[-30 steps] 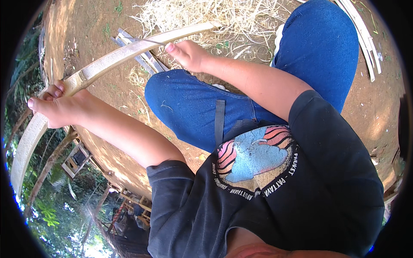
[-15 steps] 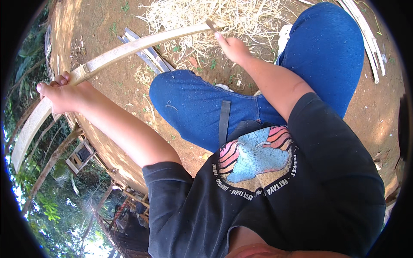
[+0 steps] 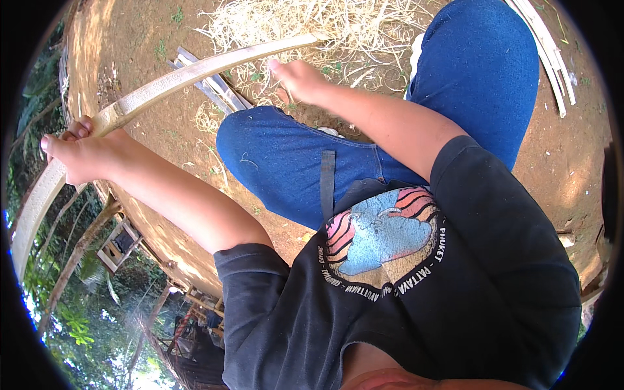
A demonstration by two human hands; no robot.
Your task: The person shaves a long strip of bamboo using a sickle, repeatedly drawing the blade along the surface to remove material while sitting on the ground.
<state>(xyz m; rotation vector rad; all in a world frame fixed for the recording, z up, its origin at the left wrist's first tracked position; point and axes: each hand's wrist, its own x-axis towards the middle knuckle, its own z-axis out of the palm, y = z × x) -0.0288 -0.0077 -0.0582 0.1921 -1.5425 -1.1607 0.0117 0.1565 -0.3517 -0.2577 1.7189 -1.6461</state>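
Observation:
A long, pale strip of split bamboo or wood (image 3: 208, 66) slants across the upper left, bending through the fisheye view, with a raised node partway along. My left hand (image 3: 84, 153) is wrapped round it near its lower left part. Just below the strip's far stretch, my right hand (image 3: 300, 80) is closed, its thumb beside the strip's lower edge. The small knife it held a moment ago is barely distinguishable now; its blade does not show clearly. The strip's upper right end lies in front of the shavings.
Curly pale shavings (image 3: 260, 23) are heaped on the bare earth ahead. Several split strips (image 3: 224, 91) lie beyond my left knee (image 3: 260, 140), and more long strips (image 3: 543, 49) lie to the right of my right knee (image 3: 484, 58). Trees and a wooden frame (image 3: 120, 244) stand left.
My right hand has moved left along the strip, toward my left hand, and the knife blade has gone out of clear sight. The left hand keeps its hold, shifting slightly left with the view.

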